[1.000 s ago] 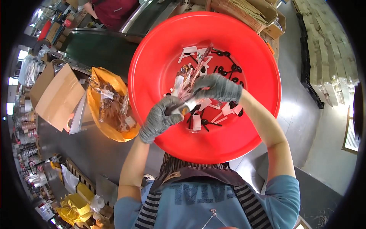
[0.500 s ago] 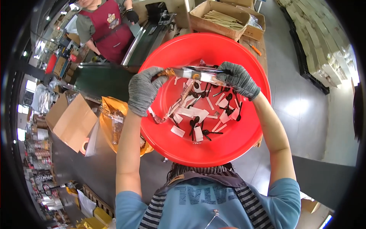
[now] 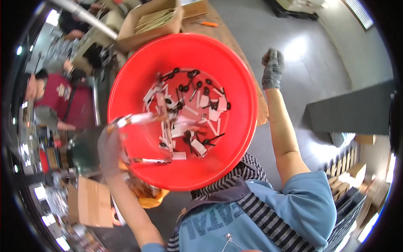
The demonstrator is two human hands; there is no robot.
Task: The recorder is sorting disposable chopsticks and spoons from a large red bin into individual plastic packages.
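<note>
My left hand (image 3: 110, 153), in a grey knit glove and smeared by motion, is closed at the left rim of a big red basin (image 3: 235, 147). From it a blurred strip of clear plastic packets (image 3: 136, 120) loops over the basin's inside. My right hand (image 3: 273, 69), also gloved, is held out past the basin's right side above the floor. Its fingers are curled into a fist, and whatever may be in them is hidden. Black plastic spoons (image 3: 198, 86) and white paper slips (image 3: 198, 147) lie scattered on the basin's bottom.
A carton of flat tan pieces (image 3: 155, 21) stands behind the basin, near an orange-handled tool (image 3: 209, 24) on a wooden table (image 3: 231, 38). At left are an opened cardboard box (image 3: 94, 201), a yellow bag (image 3: 153, 199) and a co-worker in a maroon apron (image 3: 63, 98).
My right hand has let go of the strip and swung out to the right, away from the basin. My left hand keeps the strip, now lower at the left rim. The view has turned.
</note>
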